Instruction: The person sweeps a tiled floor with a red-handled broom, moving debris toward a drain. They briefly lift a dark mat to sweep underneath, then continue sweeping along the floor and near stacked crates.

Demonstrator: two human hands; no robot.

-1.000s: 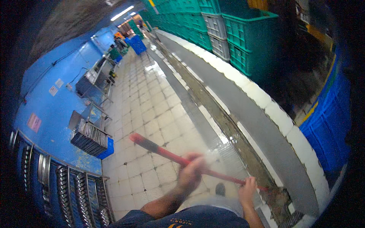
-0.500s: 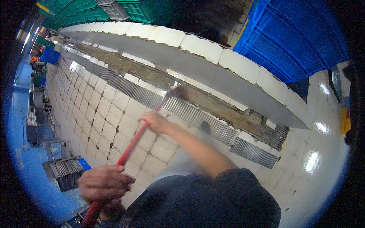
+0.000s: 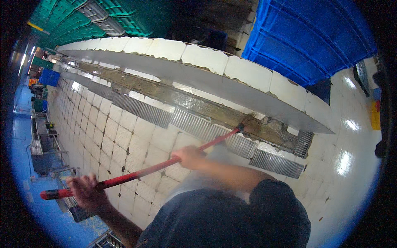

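Observation:
A broom with a long red handle (image 3: 140, 171) slants across the view, and its dark bristles (image 3: 248, 122) rest in the wet, muddy channel (image 3: 215, 108). My left hand (image 3: 88, 193) is closed round the handle close to its black-tipped end. Farther down, my right hand (image 3: 189, 157) grips the handle, slightly blurred, with the forearm reaching in from the right. Metal grates (image 3: 194, 123) lie along the near side of the channel, just beneath the broom's lower end.
Beyond the channel runs a low grey wall topped with white tiles (image 3: 206, 58). Large blue crates (image 3: 310, 41) and green crates (image 3: 62, 25) stand behind it. Pale floor tiles (image 3: 103, 136) stretch left toward metal stands (image 3: 62, 165) on a blue floor. Wet tiles (image 3: 343, 161) shine at right.
The broom's bristles have swung right along the channel. The handle has turned flatter, my left hand has moved up and left, and my right hand has shifted right and down.

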